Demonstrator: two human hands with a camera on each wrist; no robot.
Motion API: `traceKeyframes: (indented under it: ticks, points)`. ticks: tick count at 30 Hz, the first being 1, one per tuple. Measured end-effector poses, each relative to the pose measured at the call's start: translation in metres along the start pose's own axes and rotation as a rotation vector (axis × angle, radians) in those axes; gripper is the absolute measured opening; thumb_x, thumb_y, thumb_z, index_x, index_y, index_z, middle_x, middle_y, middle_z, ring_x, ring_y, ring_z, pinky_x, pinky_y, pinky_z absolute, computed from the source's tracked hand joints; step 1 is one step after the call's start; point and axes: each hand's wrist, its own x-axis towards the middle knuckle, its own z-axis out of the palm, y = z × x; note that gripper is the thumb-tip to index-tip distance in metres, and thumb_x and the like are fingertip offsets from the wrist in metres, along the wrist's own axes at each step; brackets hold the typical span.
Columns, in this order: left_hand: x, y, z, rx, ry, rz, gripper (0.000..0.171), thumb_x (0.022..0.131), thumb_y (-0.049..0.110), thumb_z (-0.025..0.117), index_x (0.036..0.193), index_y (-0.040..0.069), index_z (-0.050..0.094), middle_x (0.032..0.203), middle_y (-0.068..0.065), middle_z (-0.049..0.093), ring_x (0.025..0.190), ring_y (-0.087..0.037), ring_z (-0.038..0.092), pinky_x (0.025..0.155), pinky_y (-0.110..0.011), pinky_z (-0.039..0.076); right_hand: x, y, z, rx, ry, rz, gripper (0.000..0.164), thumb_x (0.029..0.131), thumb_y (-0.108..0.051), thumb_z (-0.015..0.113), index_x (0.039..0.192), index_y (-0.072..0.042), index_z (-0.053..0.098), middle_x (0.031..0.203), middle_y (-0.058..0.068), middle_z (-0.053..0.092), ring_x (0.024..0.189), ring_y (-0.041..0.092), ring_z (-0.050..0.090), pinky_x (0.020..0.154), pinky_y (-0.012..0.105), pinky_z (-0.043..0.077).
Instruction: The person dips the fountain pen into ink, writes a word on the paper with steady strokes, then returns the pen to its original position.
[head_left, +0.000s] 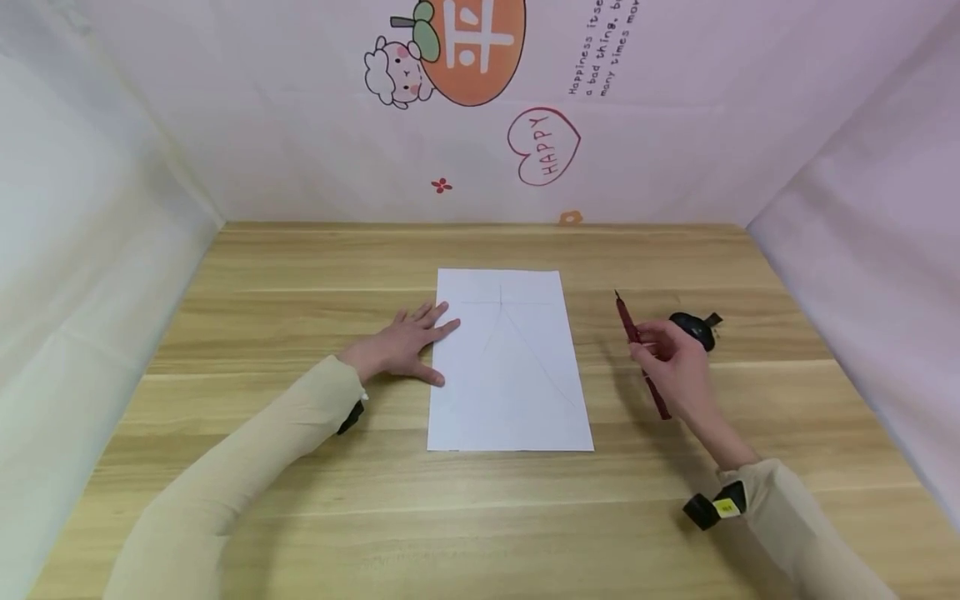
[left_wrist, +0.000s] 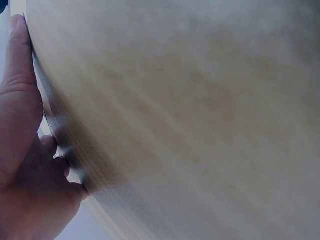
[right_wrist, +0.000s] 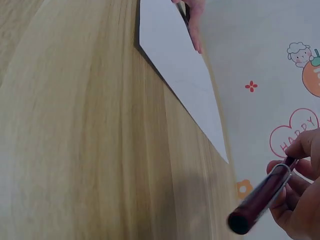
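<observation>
A white sheet of paper (head_left: 498, 392) lies on the wooden table, marked with thin lines: a cross near its top and two slanting strokes below. My left hand (head_left: 408, 343) rests with spread fingers on the sheet's left edge; the left wrist view shows its thumb (left_wrist: 21, 60) stretched out. To the right of the paper, my right hand (head_left: 678, 367) pinches a dark red pen (head_left: 657, 398) between thumb and fingers, apart from the sheet. Its thin dark tip points up and away from me. In the right wrist view, a metal clip runs along the pen (right_wrist: 260, 200).
Just beyond my right hand sits a rounded black object (head_left: 693, 331) with a short stub, partly hidden by the hand. White cloth walls (head_left: 300, 150) with printed drawings stand behind and on both sides of the table (head_left: 480, 525). Each wrist wears a black camera (head_left: 705, 510).
</observation>
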Motion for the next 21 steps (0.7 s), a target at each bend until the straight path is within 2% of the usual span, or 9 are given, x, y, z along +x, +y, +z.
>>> traceKeyframes:
  ticks: [3,7,10,14,17,19,21]
  points:
    - [0.000,0.002,-0.001,-0.011,0.009,0.006,0.097,0.079,0.052,0.067,0.152,0.018,0.012,0.159,-0.011,-0.007,0.147,-0.033,-0.007,0.115,-0.059,0.002,0.001,0.007,-0.007,-0.047,0.021,-0.003,0.022,0.087,-0.006,0.062,0.107,0.002,0.062,0.092,0.016,0.066,0.066,-0.009,0.058,0.054,0.015,0.049]
    - [0.000,0.002,-0.001,-0.011,0.020,0.007,0.097,0.079,0.051,0.068,0.151,0.017,0.013,0.159,-0.013,-0.006,0.147,-0.035,-0.006,0.114,-0.061,0.002,0.004,0.021,-0.019,-0.102,0.033,0.012,0.023,0.087,-0.007,0.062,0.108,0.003,0.062,0.091,0.013,0.065,0.069,-0.014,0.054,0.058,0.010,0.047]
    - [0.000,0.001,0.001,-0.001,0.025,0.000,0.098,0.079,0.052,0.068,0.151,0.017,0.013,0.159,-0.013,-0.007,0.147,-0.035,-0.005,0.114,-0.062,0.003,0.008,0.033,-0.031,-0.138,0.044,0.036,0.024,0.088,-0.009,0.062,0.108,0.003,0.061,0.089,0.004,0.064,0.069,-0.015,0.051,0.058,0.009,0.046]
    - [0.000,0.000,0.002,0.012,0.034,-0.004,0.098,0.078,0.053,0.068,0.152,0.018,0.012,0.159,-0.013,-0.007,0.147,-0.035,-0.005,0.114,-0.062,0.004,0.012,0.050,-0.051,-0.165,0.071,0.094,0.024,0.086,-0.009,0.062,0.106,0.004,0.061,0.079,-0.020,0.057,0.065,-0.016,0.050,0.054,0.010,0.045]
    - [0.002,0.001,0.002,0.015,0.037,0.003,0.099,0.078,0.053,0.068,0.152,0.017,0.013,0.159,-0.013,-0.007,0.147,-0.035,-0.005,0.114,-0.062,0.004,0.015,0.063,-0.066,-0.203,0.088,0.140,0.025,0.085,-0.009,0.061,0.106,0.005,0.061,0.074,-0.027,0.053,0.062,-0.019,0.048,0.052,0.009,0.044]
    - [0.002,0.002,0.002,0.008,0.037,0.007,0.099,0.077,0.053,0.068,0.151,0.017,0.013,0.159,-0.013,-0.006,0.147,-0.036,-0.005,0.114,-0.062,0.004,0.018,0.073,-0.076,-0.245,0.091,0.154,0.026,0.085,-0.009,0.060,0.106,0.006,0.061,0.075,-0.017,0.060,0.061,-0.021,0.046,0.053,0.007,0.042]
    - [0.003,0.004,0.003,0.003,0.037,0.012,0.099,0.077,0.052,0.069,0.151,0.016,0.014,0.159,-0.014,-0.006,0.146,-0.036,-0.004,0.114,-0.062,0.003,0.020,0.084,-0.085,-0.285,0.076,0.164,0.028,0.085,-0.009,0.059,0.108,0.008,0.060,0.080,0.003,0.066,0.061,-0.022,0.042,0.054,0.006,0.040]
